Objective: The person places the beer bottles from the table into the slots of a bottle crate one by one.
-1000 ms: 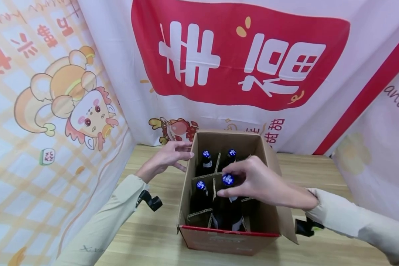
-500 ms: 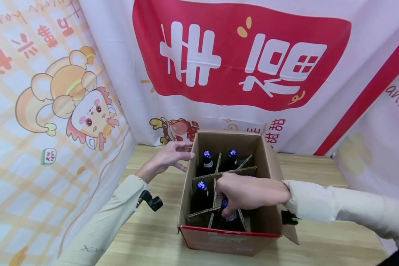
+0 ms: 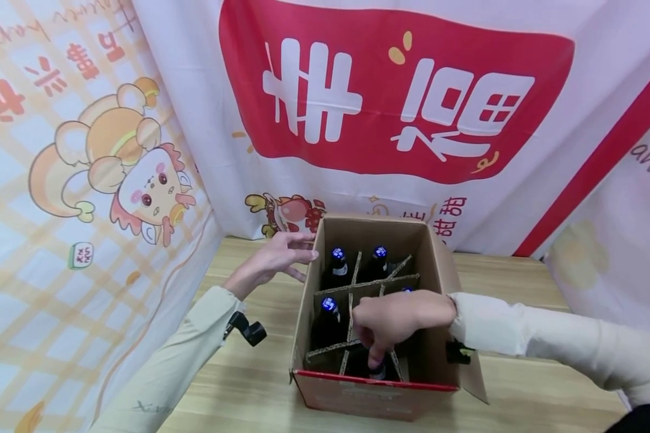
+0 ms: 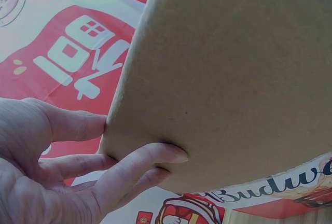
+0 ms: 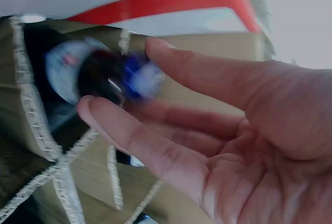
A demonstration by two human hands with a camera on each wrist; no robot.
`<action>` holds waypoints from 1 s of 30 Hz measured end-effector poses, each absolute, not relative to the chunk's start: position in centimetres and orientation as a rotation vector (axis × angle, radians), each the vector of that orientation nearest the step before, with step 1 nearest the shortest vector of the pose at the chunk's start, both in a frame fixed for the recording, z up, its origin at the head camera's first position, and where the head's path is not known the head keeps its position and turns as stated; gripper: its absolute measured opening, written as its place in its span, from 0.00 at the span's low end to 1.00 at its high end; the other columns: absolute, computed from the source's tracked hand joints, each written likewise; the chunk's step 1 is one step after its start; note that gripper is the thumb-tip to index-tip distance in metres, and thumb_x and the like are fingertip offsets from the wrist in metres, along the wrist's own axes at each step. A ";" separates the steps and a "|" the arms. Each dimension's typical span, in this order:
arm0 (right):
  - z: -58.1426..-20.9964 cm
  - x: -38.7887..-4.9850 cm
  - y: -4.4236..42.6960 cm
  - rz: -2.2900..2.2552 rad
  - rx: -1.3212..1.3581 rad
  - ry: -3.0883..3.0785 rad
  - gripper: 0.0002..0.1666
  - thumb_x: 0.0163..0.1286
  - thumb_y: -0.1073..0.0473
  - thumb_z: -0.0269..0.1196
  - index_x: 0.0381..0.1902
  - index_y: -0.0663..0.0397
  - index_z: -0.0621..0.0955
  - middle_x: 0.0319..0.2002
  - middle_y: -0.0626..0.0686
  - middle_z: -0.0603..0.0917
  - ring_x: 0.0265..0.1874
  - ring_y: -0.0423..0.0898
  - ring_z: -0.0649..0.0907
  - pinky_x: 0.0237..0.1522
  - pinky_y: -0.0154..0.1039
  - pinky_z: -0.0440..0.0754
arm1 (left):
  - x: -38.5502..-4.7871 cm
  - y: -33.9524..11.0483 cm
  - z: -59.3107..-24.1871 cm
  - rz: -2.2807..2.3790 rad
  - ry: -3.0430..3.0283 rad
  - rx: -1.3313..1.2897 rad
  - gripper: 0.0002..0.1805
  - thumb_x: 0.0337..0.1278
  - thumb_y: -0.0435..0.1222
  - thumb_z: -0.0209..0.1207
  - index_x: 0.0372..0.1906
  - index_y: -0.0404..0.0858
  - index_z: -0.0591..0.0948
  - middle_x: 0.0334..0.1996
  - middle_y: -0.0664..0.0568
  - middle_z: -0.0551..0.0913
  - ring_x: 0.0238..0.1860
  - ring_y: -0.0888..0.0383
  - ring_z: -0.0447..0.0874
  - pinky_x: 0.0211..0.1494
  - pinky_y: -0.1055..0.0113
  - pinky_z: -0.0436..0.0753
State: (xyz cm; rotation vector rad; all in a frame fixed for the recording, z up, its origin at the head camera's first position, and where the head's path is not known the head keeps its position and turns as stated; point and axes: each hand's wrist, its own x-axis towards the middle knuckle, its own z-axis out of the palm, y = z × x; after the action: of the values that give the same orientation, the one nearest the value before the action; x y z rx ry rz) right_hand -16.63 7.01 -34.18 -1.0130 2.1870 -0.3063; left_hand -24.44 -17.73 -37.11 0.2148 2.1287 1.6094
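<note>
An opened cardboard box (image 3: 378,403) with crossed cardboard dividers (image 3: 330,350) stands on the table. Dark bottles with blue caps sit upright in it, among them one bottle at the back left (image 3: 338,264), one at the back right (image 3: 379,262) and one at the middle left (image 3: 329,319). My right hand (image 3: 392,316) reaches into the front, thumb and fingers around the capped neck of a beer bottle (image 5: 101,71) in a front compartment; motion blurs it. My left hand (image 4: 104,167) rests its fingertips against the box's outer left side near the back corner, fingers fairly straight.
The wood-grain table (image 3: 233,385) lies under the box. Printed cloth (image 3: 189,108) hangs close behind and at the sides. A box flap (image 3: 473,379) sticks out on the right. Another blue cap (image 3: 407,289) shows partly behind my right hand.
My right hand has moved toward the box's front and downward, lowering the bottle into the front compartment. The left hand has stayed against the box.
</note>
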 end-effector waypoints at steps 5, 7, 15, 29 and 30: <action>-33.6 -18.1 7.3 -0.490 -1.158 2.192 0.08 0.67 0.61 0.74 0.28 0.49 0.86 0.23 0.39 0.85 0.23 0.29 0.80 0.29 0.25 0.82 | -24.5 -17.7 -37.2 1.604 2.145 0.209 0.35 0.72 0.31 0.61 0.79 0.30 0.64 0.73 0.30 0.69 0.65 0.35 0.79 0.47 0.49 0.94; -33.6 -18.6 7.5 -0.544 -1.196 2.190 0.06 0.68 0.63 0.73 0.30 0.51 0.86 0.25 0.39 0.86 0.25 0.29 0.82 0.31 0.25 0.85 | -24.4 -17.6 -37.1 1.586 2.155 0.216 0.35 0.72 0.31 0.61 0.79 0.30 0.63 0.74 0.30 0.69 0.66 0.35 0.79 0.47 0.49 0.94; -33.1 -19.6 8.5 -0.660 -1.331 2.283 0.01 0.73 0.61 0.70 0.40 0.50 0.88 0.34 0.41 0.89 0.33 0.31 0.85 0.42 0.27 0.89 | -24.2 -17.4 -36.4 1.502 2.223 0.269 0.35 0.72 0.30 0.59 0.79 0.28 0.62 0.73 0.29 0.70 0.65 0.35 0.79 0.43 0.54 0.95; -32.9 -22.4 12.0 -0.666 -1.555 2.724 0.10 0.72 0.59 0.70 0.49 0.53 0.88 0.46 0.51 0.89 0.41 0.41 0.87 0.45 0.39 0.92 | -24.0 -19.6 -34.0 1.180 2.726 0.538 0.32 0.74 0.40 0.61 0.77 0.36 0.70 0.72 0.35 0.75 0.64 0.37 0.82 0.59 0.46 0.90; -32.9 -22.6 12.3 -0.672 -1.557 2.747 0.12 0.72 0.59 0.71 0.51 0.54 0.88 0.47 0.51 0.89 0.43 0.43 0.87 0.48 0.41 0.92 | -24.1 -19.7 -33.8 1.168 2.774 0.577 0.32 0.74 0.40 0.62 0.77 0.37 0.71 0.72 0.36 0.75 0.63 0.38 0.83 0.59 0.46 0.90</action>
State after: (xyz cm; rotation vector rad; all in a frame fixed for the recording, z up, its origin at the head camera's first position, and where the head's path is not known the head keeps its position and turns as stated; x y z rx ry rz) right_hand -22.59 12.29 -32.94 -1.5567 2.7469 -0.6725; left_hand -24.07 -19.69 -33.79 0.5766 2.7741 1.1676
